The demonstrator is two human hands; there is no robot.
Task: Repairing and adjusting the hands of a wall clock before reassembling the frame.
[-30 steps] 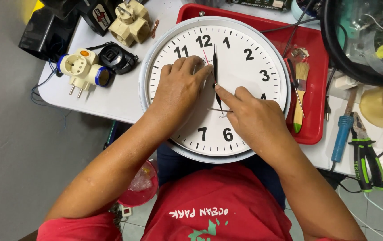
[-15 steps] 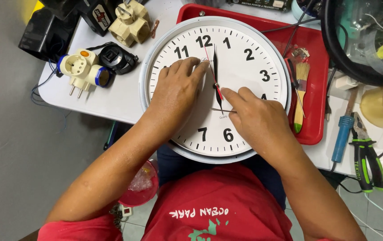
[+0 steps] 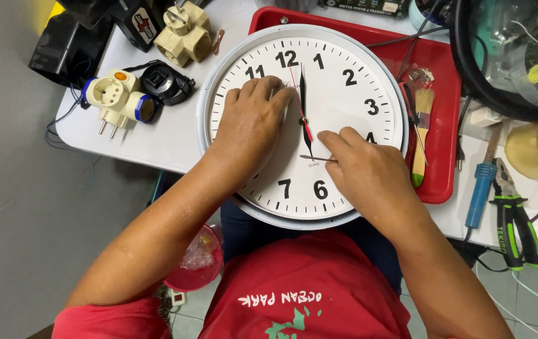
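Left hand (image 3: 253, 122) pressed flat on wall clock (image 3: 344, 81) face to steady it, right hand (image 3: 369, 172) fingertips pinching thin hand (image 3: 316, 158).

One view only, from your head, looking almost straight down and close in. Your forearms enter from the bottom edge, your left hand (image 3: 251, 125) and right hand (image 3: 369, 172) mid-frame over the wall clock (image 3: 344, 94) on the white table (image 3: 156, 141); floor shows at left.

Left of the left grip (image 3: 250, 125) bare white surface (image 3: 156, 141) gives passage before the plug adapters (image 3: 115, 97), while beyond the right grip (image 3: 369, 172) the red tray (image 3: 444, 125) and paintbrush (image 3: 420, 135) crowd in.
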